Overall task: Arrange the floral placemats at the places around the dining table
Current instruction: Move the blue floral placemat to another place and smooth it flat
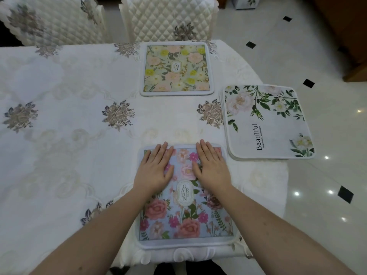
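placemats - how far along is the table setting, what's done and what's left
Done: the yellow-flowered placemat lies flat at the far place, in front of a quilted chair. In hand: the left hand and right hand press flat on the pink-rose placemat at the near edge. Left: the stack of white placemats at the table's right end, overhanging the edge, is not yet dealt out.

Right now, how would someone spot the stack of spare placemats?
Find the white-clothed table and go to its right end. The stack overhangs that edge, apart from the two single mats. Only its top mat is white with green leaves and the word Beautiful.
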`<state>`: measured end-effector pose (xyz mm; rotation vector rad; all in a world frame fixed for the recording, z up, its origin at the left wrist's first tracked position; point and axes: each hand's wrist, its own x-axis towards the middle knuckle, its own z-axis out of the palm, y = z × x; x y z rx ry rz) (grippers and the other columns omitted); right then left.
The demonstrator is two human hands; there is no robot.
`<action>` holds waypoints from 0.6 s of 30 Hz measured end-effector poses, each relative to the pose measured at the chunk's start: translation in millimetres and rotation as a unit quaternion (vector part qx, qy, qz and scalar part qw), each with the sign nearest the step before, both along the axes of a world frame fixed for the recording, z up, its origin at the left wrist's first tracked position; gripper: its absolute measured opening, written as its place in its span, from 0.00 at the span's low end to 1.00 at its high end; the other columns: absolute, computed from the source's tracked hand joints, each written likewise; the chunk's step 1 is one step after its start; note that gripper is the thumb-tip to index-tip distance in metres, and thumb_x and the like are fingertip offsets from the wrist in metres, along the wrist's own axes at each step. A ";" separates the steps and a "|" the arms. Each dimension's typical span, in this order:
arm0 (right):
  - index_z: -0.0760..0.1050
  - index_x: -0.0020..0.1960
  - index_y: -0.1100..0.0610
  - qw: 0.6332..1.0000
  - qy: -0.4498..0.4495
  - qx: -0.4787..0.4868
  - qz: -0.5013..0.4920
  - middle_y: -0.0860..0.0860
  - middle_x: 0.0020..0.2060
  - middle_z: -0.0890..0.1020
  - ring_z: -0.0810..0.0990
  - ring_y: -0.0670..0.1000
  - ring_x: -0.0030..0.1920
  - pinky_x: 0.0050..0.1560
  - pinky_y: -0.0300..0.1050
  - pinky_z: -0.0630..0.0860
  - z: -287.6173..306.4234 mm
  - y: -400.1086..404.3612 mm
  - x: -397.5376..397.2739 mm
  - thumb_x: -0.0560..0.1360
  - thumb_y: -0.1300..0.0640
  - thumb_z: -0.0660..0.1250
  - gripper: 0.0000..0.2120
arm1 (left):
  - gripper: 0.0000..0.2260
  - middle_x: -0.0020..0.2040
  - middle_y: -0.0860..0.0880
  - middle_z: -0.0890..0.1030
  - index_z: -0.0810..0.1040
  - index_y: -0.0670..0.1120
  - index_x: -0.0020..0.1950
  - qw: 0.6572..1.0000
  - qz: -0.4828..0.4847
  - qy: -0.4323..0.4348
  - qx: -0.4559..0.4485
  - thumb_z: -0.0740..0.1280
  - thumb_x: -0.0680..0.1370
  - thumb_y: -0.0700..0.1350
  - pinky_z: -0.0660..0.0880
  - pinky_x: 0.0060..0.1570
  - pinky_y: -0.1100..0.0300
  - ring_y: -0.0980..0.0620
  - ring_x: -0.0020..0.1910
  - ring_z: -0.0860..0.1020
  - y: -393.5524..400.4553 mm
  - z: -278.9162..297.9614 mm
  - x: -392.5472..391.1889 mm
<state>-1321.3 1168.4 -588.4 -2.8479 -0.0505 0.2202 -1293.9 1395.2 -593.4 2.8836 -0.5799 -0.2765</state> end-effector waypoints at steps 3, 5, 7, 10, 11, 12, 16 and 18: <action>0.44 0.81 0.52 1.000 0.001 0.002 0.007 0.48 0.80 0.47 0.43 0.45 0.79 0.77 0.44 0.36 -0.8 -4.0 -3.1 0.80 0.40 0.46 0.33 | 0.28 0.81 0.54 0.44 0.43 0.56 0.81 1.000 0.008 -0.008 0.008 0.42 0.82 0.62 0.36 0.77 0.58 0.55 0.80 0.43 14.1 -1.7 -7.8; 0.44 0.81 0.52 1.000 -0.003 0.000 0.009 0.48 0.80 0.48 0.44 0.46 0.80 0.76 0.44 0.35 -0.5 -4.6 -3.2 0.80 0.41 0.45 0.33 | 0.29 0.81 0.53 0.44 0.43 0.55 0.81 1.000 0.007 -0.007 0.014 0.40 0.81 0.62 0.36 0.76 0.59 0.55 0.80 0.42 21.0 -2.3 -11.7; 0.45 0.81 0.53 1.000 -0.009 -0.010 0.008 0.49 0.81 0.49 0.45 0.47 0.80 0.77 0.44 0.36 -0.8 -5.2 -5.6 0.81 0.41 0.45 0.33 | 0.29 0.81 0.54 0.43 0.41 0.55 0.81 1.000 0.008 -0.006 0.016 0.39 0.81 0.62 0.36 0.76 0.59 0.56 0.80 0.41 26.8 -3.0 -15.7; 0.47 0.81 0.55 0.999 -0.017 -0.028 0.007 0.50 0.80 0.50 0.46 0.48 0.80 0.78 0.45 0.38 -1.9 -10.1 -17.4 0.82 0.43 0.47 0.31 | 0.29 0.81 0.53 0.43 0.39 0.54 0.80 1.000 0.016 0.000 0.011 0.38 0.81 0.61 0.37 0.76 0.59 0.55 0.80 0.41 32.1 -2.3 -22.3; 0.47 0.81 0.55 0.999 -0.019 -0.031 0.009 0.50 0.80 0.50 0.45 0.48 0.80 0.78 0.45 0.38 -2.4 -12.3 -23.1 0.83 0.43 0.47 0.31 | 0.29 0.81 0.53 0.43 0.39 0.53 0.80 1.000 0.021 0.002 0.010 0.38 0.81 0.61 0.37 0.76 0.59 0.56 0.80 0.41 32.7 -1.9 -25.6; 0.46 0.81 0.55 0.999 -0.021 -0.034 0.011 0.50 0.80 0.50 0.45 0.47 0.80 0.78 0.45 0.39 -2.7 -13.8 -28.9 0.83 0.44 0.47 0.30 | 0.28 0.81 0.54 0.43 0.39 0.53 0.80 1.000 0.029 0.004 0.007 0.38 0.81 0.61 0.37 0.76 0.59 0.57 0.79 0.40 32.8 -1.5 -29.9; 0.48 0.81 0.56 0.999 -0.020 -0.036 -0.011 0.51 0.80 0.52 0.46 0.48 0.80 0.78 0.45 0.40 -1.5 -7.3 -50.7 0.83 0.46 0.47 0.29 | 0.27 0.82 0.52 0.44 0.42 0.51 0.81 0.998 0.067 0.008 -0.011 0.40 0.83 0.57 0.34 0.76 0.59 0.57 0.78 0.38 26.3 0.2 -59.0; 0.48 0.81 0.56 0.999 -0.012 -0.030 -0.042 0.52 0.80 0.52 0.46 0.50 0.80 0.78 0.46 0.38 0.0 4.7 -61.7 0.83 0.47 0.46 0.29 | 0.29 0.81 0.52 0.42 0.42 0.49 0.81 0.996 0.086 0.010 -0.019 0.38 0.82 0.57 0.34 0.76 0.59 0.56 0.79 0.38 17.2 1.6 -76.2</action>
